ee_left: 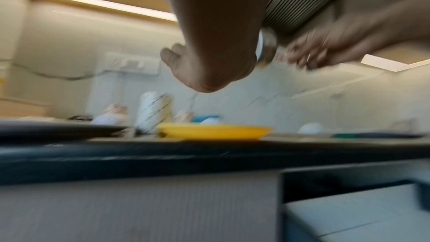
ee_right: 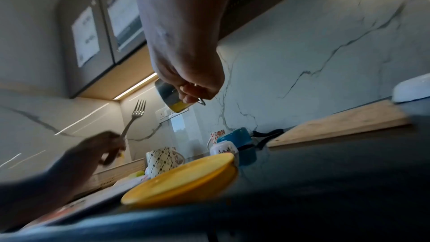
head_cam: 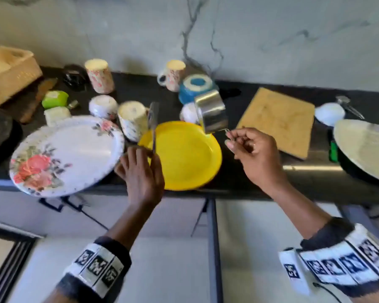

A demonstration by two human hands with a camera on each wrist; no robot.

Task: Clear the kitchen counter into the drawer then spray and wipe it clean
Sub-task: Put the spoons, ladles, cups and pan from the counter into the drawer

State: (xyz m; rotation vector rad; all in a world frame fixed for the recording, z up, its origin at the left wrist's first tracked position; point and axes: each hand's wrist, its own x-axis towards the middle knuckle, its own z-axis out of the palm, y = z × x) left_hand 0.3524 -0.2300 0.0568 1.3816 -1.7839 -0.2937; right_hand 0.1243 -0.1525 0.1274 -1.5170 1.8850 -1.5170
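Note:
My left hand (head_cam: 140,165) pinches a metal fork (head_cam: 153,125) by its handle, tines up, above the left rim of a yellow plate (head_cam: 184,158). The fork (ee_right: 135,115) shows plainly in the right wrist view. My right hand (head_cam: 247,147) holds a small steel cup (head_cam: 210,111) by its wire handle, lifted over the plate's far right edge. That cup (ee_right: 172,97) hangs tilted under my fingers. The yellow plate (ee_left: 214,132) lies on the black counter (head_cam: 249,178) near its front edge. The drawer below is not clearly seen.
A floral plate (head_cam: 68,156) overhangs the counter edge at left. Upturned mugs (head_cam: 100,76), a patterned mug (head_cam: 132,121), a blue pot (head_cam: 195,88) and small bowls stand behind. A wooden board (head_cam: 278,121) lies right, with a large pan (head_cam: 368,149) beyond. A basket (head_cam: 9,71) sits far left.

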